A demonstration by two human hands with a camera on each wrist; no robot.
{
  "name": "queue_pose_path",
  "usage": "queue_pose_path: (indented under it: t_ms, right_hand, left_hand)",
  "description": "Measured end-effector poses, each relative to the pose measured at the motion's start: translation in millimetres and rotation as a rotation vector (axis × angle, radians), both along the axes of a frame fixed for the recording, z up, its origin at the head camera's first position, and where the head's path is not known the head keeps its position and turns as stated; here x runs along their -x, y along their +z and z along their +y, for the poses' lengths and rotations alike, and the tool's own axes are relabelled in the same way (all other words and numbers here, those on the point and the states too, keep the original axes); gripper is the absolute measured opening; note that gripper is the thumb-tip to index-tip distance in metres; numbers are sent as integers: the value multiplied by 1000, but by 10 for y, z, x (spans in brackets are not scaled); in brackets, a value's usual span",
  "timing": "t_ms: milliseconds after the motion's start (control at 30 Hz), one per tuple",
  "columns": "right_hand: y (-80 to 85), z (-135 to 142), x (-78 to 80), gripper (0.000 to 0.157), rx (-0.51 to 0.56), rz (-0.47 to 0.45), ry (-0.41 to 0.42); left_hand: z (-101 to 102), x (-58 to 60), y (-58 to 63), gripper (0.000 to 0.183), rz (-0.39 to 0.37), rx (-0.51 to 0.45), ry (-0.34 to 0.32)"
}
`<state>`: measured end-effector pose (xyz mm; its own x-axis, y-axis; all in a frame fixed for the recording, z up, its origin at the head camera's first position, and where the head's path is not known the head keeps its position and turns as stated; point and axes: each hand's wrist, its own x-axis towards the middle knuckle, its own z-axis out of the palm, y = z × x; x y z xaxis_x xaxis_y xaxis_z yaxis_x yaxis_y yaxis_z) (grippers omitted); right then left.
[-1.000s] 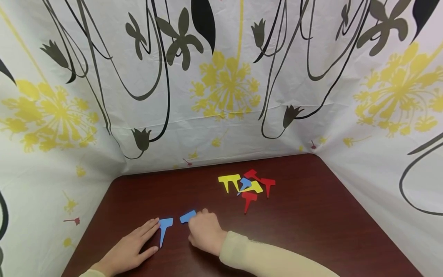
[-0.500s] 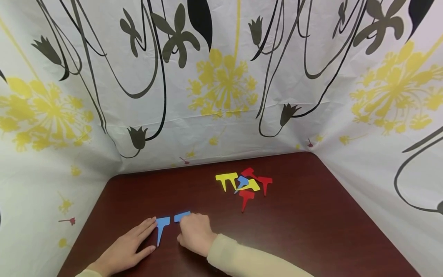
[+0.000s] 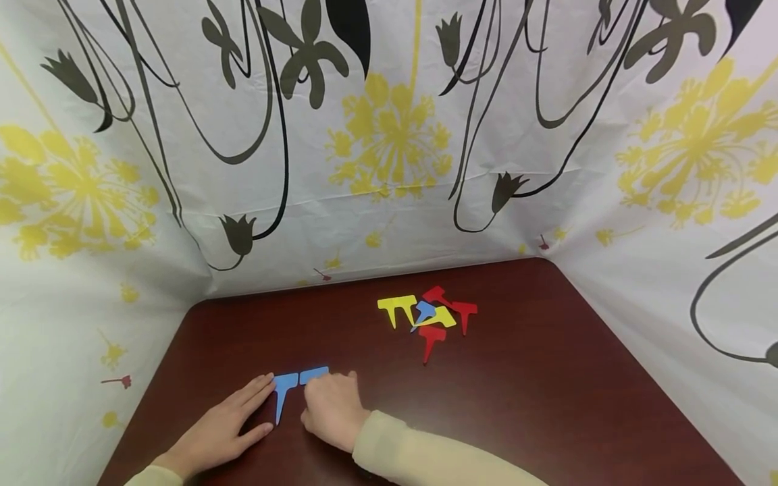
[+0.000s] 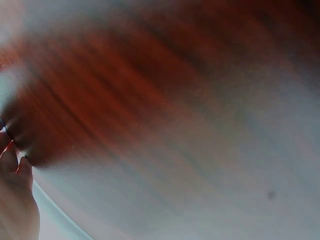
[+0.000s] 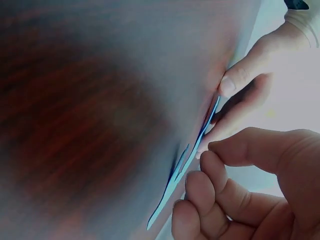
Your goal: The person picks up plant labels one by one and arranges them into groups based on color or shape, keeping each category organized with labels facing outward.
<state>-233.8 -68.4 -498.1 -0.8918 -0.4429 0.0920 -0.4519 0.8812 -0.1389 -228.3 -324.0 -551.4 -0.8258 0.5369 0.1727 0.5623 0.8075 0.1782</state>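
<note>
Two blue T-shaped plant labels lie side by side on the dark red-brown table, their tops almost end to end. My left hand [image 3: 221, 428] rests flat with its fingertips on the left end of the left blue label [image 3: 284, 385], thumb close to its pointed tip. Fingers curled, my right hand [image 3: 334, 408] holds the right blue label [image 3: 313, 374] near its stem, which the hand hides in the head view. In the right wrist view, blue strips [image 5: 167, 192] show edge-on just beyond the right fingertips. The left wrist view catches only part of the left hand [image 4: 17, 195].
Farther back is a loose cluster of labels: several yellow [image 3: 396, 304], several red [image 3: 431, 335] and a blue one [image 3: 425, 310], some overlapping. A white flower-printed curtain [image 3: 365, 236] stands round the back and sides of the table [image 3: 516, 405].
The right hand has moved left, bringing its blue label closer to the left one and turning it into line. The left hand has stayed on its label. The head view has shifted slightly.
</note>
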Motion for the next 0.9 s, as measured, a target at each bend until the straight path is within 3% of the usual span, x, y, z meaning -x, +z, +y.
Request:
queue_pose_path:
  t_ms: [133,267,367,533,900]
  right_hand:
    - [8,-3,5,31,-16,44,20]
    - [18,95,109,14,-13,118,82]
    - [3,197,234,29,-32,132,165]
    - [-71,296,387,49,-88,70,286]
    - [-98,276,431,46,-93,69,291]
  left_hand:
    - [-1,6,18,72,7,3,-8]
    - [11,19,29,72,-7,-7,-1]
    - [21,24,31,72,-34,-18,7]
    - [18,21,38,74,-64,-16,20]
    - [4,11,52,75,-64,-19,28]
